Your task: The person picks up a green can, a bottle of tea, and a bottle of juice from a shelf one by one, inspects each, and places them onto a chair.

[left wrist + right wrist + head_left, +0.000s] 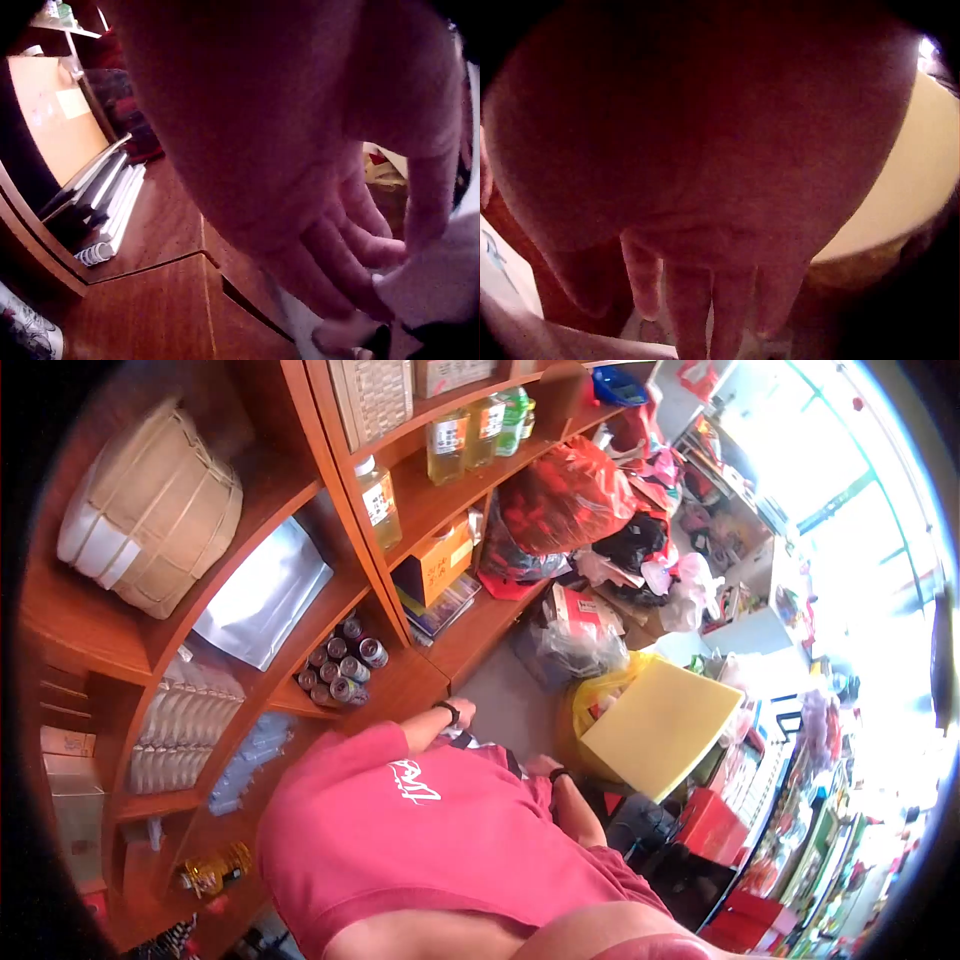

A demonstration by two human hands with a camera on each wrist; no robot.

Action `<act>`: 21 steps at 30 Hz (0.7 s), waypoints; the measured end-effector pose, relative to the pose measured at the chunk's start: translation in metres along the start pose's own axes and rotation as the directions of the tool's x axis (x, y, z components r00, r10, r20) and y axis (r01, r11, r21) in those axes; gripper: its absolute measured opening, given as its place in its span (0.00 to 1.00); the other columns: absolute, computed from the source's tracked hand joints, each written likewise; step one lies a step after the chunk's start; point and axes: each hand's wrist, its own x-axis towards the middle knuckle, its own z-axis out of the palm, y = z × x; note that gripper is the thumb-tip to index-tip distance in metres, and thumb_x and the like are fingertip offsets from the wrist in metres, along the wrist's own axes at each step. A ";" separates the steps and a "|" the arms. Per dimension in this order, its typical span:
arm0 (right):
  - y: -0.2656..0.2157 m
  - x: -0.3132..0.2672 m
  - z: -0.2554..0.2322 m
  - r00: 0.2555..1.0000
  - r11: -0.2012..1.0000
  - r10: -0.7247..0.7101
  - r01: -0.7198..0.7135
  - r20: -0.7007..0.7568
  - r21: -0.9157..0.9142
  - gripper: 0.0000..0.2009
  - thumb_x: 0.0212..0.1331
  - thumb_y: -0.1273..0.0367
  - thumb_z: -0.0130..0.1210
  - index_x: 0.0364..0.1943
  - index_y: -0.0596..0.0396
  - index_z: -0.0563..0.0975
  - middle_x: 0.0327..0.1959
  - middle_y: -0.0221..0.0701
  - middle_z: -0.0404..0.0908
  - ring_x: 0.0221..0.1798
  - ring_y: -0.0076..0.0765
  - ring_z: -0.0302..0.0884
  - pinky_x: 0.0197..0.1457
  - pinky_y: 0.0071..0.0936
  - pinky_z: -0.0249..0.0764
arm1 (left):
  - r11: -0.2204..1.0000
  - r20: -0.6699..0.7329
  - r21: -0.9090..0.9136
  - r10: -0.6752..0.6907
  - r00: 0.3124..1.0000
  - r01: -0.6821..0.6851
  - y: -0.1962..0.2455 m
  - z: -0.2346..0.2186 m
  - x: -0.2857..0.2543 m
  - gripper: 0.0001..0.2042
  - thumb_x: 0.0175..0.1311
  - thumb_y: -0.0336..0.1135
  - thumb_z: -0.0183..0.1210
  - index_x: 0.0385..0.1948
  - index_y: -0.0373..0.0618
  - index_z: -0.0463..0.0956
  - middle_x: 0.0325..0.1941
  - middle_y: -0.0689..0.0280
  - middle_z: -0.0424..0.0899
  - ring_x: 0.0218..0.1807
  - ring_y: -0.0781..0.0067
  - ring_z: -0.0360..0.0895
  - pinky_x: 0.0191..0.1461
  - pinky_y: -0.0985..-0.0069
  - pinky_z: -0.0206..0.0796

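In the head view my left hand (pixel 462 713), with a dark band at the wrist, is low in front of the red shirt. The left wrist view shows its thumb and bent fingers meeting at a white, cloth-like piece (pixel 442 281), which they pinch at its edge. My right hand (pixel 543 765) is a short way to the right, also banded. Seen from its wrist, the fingers (pixel 731 300) hang down nearly straight. White material with a blue mark (pixel 506 270) lies to their left. The body hides most of the white piece in the head view.
Wooden shelves on the left hold a wrapped basket (pixel 160 510), drink cans (pixel 340 665) and oil bottles (pixel 378 500). An orange box (pixel 435 565) stands by some books. Right of the hands, a yellow box (pixel 660 725) sits beside a yellow bag. Bags pile up behind.
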 end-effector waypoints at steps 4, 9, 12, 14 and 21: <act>0.063 0.044 -0.052 0.972 0.971 0.216 -0.204 -0.092 0.121 0.12 0.63 0.62 0.51 0.35 0.53 0.83 0.42 0.41 0.85 0.43 0.51 0.84 0.42 0.44 0.79 | 0.983 -0.139 -0.178 -0.069 0.988 0.044 -0.018 -0.043 -0.019 0.12 0.50 0.31 0.61 0.37 0.49 0.87 0.42 0.52 0.87 0.46 0.52 0.85 0.49 0.59 0.77; 0.056 0.093 -0.203 0.888 0.897 0.090 0.125 -0.451 0.424 0.09 0.58 0.63 0.57 0.36 0.53 0.81 0.32 0.47 0.83 0.38 0.60 0.81 0.39 0.52 0.78 | 0.898 -0.353 -0.439 -0.137 0.926 -0.034 -0.043 -0.086 -0.038 0.14 0.46 0.23 0.59 0.36 0.50 0.85 0.39 0.55 0.87 0.44 0.55 0.85 0.48 0.61 0.76; 0.033 0.131 -0.302 0.949 0.962 0.034 0.054 -0.313 0.268 0.11 0.58 0.63 0.58 0.37 0.55 0.77 0.33 0.50 0.82 0.39 0.63 0.80 0.39 0.55 0.77 | 0.865 -0.494 -0.501 -0.250 0.833 -0.038 -0.070 -0.085 -0.013 0.14 0.48 0.24 0.55 0.38 0.47 0.83 0.35 0.56 0.87 0.39 0.55 0.84 0.43 0.60 0.75; 0.007 0.154 -0.368 0.931 0.935 -0.013 0.141 -0.364 0.327 0.13 0.58 0.63 0.58 0.43 0.55 0.77 0.33 0.52 0.82 0.39 0.63 0.80 0.39 0.54 0.76 | 0.843 -0.537 -0.533 -0.274 0.798 -0.070 -0.066 -0.116 -0.022 0.13 0.51 0.24 0.54 0.39 0.45 0.82 0.37 0.55 0.86 0.41 0.54 0.84 0.43 0.60 0.74; -0.079 0.174 -0.570 0.753 0.684 -0.483 0.643 -0.448 0.344 0.17 0.62 0.69 0.56 0.54 0.57 0.76 0.38 0.45 0.84 0.43 0.54 0.83 0.46 0.41 0.78 | 0.778 -0.690 -0.626 -0.515 0.509 -0.061 -0.012 -0.247 -0.105 0.10 0.59 0.27 0.56 0.43 0.39 0.78 0.43 0.51 0.82 0.48 0.51 0.80 0.49 0.62 0.71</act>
